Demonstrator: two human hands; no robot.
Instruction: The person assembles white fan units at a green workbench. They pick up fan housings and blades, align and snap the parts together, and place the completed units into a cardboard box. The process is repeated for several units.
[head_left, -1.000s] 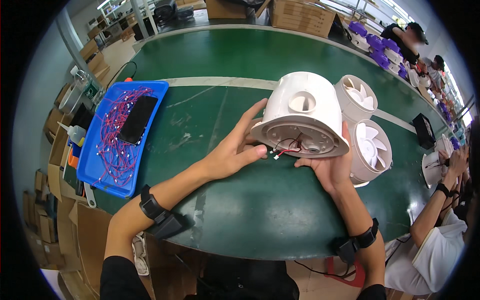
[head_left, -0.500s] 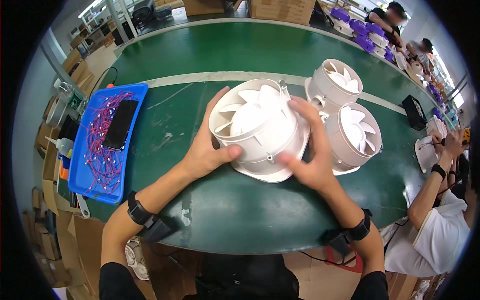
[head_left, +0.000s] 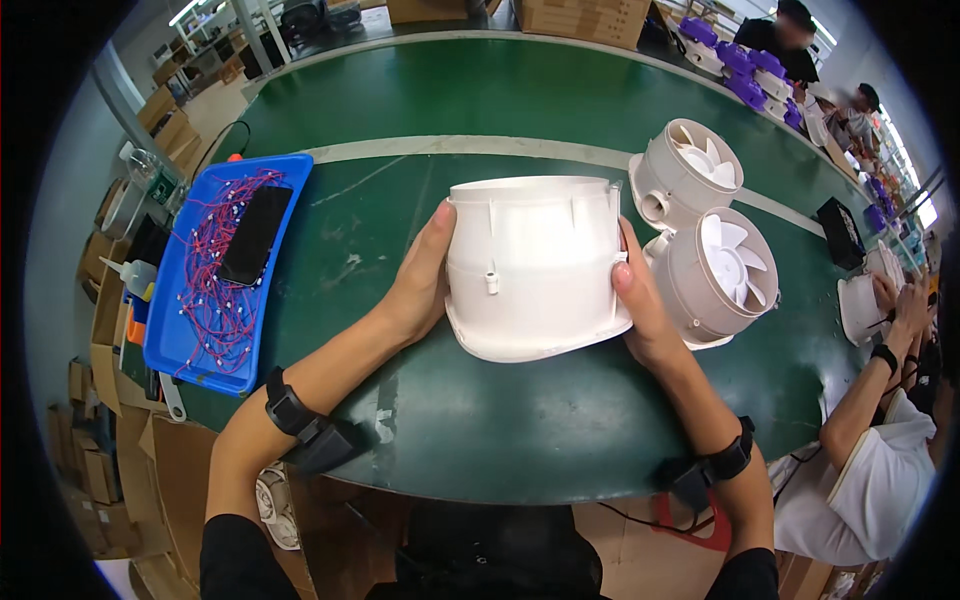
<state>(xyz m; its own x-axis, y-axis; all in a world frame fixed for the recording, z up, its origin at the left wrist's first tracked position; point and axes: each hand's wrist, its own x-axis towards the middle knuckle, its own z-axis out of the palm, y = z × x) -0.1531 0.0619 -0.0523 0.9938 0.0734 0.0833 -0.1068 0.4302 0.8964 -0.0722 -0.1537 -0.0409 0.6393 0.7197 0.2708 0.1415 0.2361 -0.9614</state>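
Observation:
Between my two hands I hold a white round fan housing, its outer wall facing me and its flared base at the bottom. The fan blades inside it are hidden from this angle. My left hand grips its left side, with the thumb along the upper edge. On the right side my right hand is closed on it, thumb in front near a small clip. Just right of that hand stand two more white fan housings with blades showing, a nearer one and a farther one.
A blue tray with red and purple wires and a black phone lies at the left of the green table. A black box stands at the right. Beside it, a co-worker's arm reaches over white parts.
The housing I hold has been tipped, so its open top with the blades no longer faces me and its side wall does. My right hand has shifted around its right side.

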